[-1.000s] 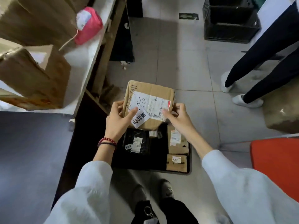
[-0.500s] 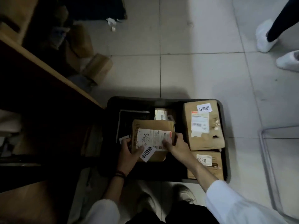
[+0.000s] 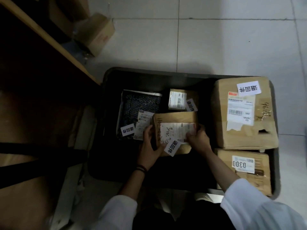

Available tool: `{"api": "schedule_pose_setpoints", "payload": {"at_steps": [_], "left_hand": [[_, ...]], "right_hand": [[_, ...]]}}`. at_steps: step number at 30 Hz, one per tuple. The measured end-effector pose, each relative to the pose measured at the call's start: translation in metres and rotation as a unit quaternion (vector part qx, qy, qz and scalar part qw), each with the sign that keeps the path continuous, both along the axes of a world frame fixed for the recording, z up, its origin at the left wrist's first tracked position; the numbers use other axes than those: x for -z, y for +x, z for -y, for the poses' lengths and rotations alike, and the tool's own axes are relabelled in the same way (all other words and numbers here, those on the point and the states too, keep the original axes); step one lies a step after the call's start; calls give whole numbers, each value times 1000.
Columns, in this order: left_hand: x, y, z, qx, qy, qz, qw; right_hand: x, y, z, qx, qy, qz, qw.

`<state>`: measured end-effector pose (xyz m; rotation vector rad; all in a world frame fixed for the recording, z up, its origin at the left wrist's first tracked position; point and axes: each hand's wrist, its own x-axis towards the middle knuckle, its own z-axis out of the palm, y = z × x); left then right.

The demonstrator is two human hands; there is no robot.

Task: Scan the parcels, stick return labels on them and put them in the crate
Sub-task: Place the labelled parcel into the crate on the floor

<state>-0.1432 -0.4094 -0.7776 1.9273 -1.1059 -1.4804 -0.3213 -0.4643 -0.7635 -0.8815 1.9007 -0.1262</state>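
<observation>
Placement is the step in hand: inside the black plastic crate (image 3: 132, 75), a dark bubble-wrap mailer (image 3: 141, 105) lies at nine o'clock, then the left hand (image 3: 150, 147) and right hand (image 3: 198, 140) clasp opposite ends of a small brown cardboard parcel (image 3: 174, 118), return label (image 3: 172, 146) stuck on, held low over the crate's middle. At three o'clock sits a large labelled cardboard box (image 3: 262, 130). Next, I judge, both hands should loosen and let the parcel settle flat.

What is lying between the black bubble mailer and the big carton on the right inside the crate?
In the head view, a small box and the hand-held parcel.
</observation>
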Motion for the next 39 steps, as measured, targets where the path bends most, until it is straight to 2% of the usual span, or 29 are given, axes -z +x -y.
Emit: {"api": "schedule_pose_setpoints", "payload": {"at_steps": [4, 8, 11, 14, 18, 23, 26, 31, 34, 39], "left_hand": [[-15, 4, -2, 99, 22, 140, 985], [-64, 6, -9, 211, -1, 328, 921], [-123, -1, -11, 229, 2, 398, 888], [-197, -9, -11, 223, -7, 426, 877], [-305, -19, -19, 207, -18, 432, 877], [-441, -31, -52, 160, -66, 467, 867], [-508, -38, -82, 125, -92, 492, 856], [-590, -41, -135, 115, -127, 527, 833], [-624, -34, -165, 91, -157, 553, 813], [-674, 7, -216, -9, -166, 568, 806]], "right_hand": [[-10, 8, -9, -9, 8, -14, 1000], [-54, 3, -21, -107, -1, 1, 994], [-113, -3, -31, -201, -34, 24, 979], [-183, -10, -43, -288, -92, -8, 953], [-285, -31, -58, -402, -153, -143, 891], [-409, -80, -78, -394, -165, -178, 887], [-476, -102, -91, -416, -183, -195, 869], [-572, -99, -84, -443, -242, -183, 844], [-625, -74, -71, -478, -298, -165, 810], [-688, -2, -95, -523, -399, -110, 745]]}}
